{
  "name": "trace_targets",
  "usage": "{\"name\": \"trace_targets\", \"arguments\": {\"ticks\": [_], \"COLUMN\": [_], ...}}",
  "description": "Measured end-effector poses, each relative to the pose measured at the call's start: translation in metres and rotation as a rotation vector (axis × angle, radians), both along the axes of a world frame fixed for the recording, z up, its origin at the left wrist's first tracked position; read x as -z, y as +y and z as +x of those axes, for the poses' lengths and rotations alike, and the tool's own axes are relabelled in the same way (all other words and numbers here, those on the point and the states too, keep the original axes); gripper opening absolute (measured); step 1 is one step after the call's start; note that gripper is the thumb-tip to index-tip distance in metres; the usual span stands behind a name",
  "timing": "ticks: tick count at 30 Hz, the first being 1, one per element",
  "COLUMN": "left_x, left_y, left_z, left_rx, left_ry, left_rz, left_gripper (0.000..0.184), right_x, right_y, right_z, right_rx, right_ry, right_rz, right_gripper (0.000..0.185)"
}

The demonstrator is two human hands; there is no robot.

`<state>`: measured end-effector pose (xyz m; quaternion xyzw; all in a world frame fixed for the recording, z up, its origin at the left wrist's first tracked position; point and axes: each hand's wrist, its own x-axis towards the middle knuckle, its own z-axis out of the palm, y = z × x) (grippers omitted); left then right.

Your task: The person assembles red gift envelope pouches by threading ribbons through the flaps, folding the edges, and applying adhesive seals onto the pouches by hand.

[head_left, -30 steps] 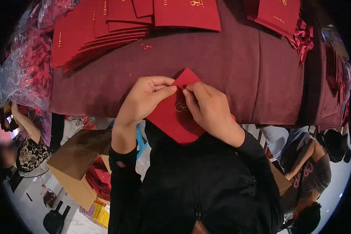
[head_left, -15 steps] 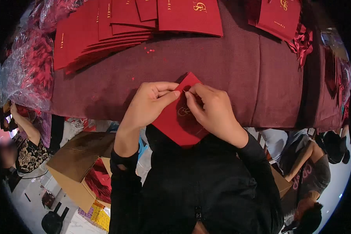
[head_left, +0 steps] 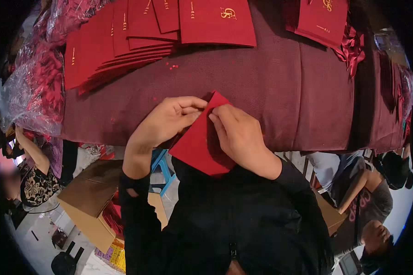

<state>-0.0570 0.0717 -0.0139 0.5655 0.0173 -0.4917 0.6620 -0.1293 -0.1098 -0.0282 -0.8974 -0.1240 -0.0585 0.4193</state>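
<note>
Close to my body, a flat red paper bag is tilted with one corner pointing away from me. My left hand grips its left edge near the upper corner, some fingertips hidden behind it. Thumb and fingers of my right hand are pinched together at the bag's upper part; any small piece between them is hidden. My right hand covers part of the bag's face, and no gold print shows on it.
Stacked red bags with gold print lie on the maroon-covered table. More bags with red ribbons are at right. Clear plastic holds red material at left. Below are a cardboard box and a blue stool. People sit on both sides.
Both hands and the bag have shifted slightly left. The bag's face has turned, and the gold emblem seen on it earlier is out of sight. My right hand remains pinched at its upper part.
</note>
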Motion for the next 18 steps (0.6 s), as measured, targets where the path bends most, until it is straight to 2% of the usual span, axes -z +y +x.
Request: {"name": "trace_targets", "arguments": {"ticks": [1,3,6,8,10,18], "left_x": [0.003,0.013,0.011,0.017,0.023,0.017], "left_y": [-0.002,-0.005,-0.009,-0.007,-0.004,-0.008], "left_z": [0.000,-0.002,-0.003,-0.005,-0.006,-0.010], "left_rx": [0.008,0.009,0.032,0.023,-0.011,-0.074], "left_ry": [-0.005,-0.248,-0.310,-0.300,-0.221,-0.318], "left_rz": [0.001,0.105,0.182,0.176,0.184,0.017], "left_gripper": [0.025,0.021,0.022,0.021,0.018,0.015], "right_x": [0.000,0.000,0.001,0.003,0.005,-0.003], "right_y": [0.002,0.003,0.002,-0.001,-0.005,-0.026], "right_z": [-0.001,-0.001,-0.004,-0.004,-0.006,-0.001], "right_rx": [0.036,0.051,0.072,0.087,0.091,-0.007], "right_ry": [-0.035,-0.041,-0.012,0.007,-0.017,0.169], "right_rz": [-0.010,-0.025,-0.072,-0.108,0.016,0.144], "right_gripper": [0.010,0.010,0.010,0.011,0.011,0.012]}}
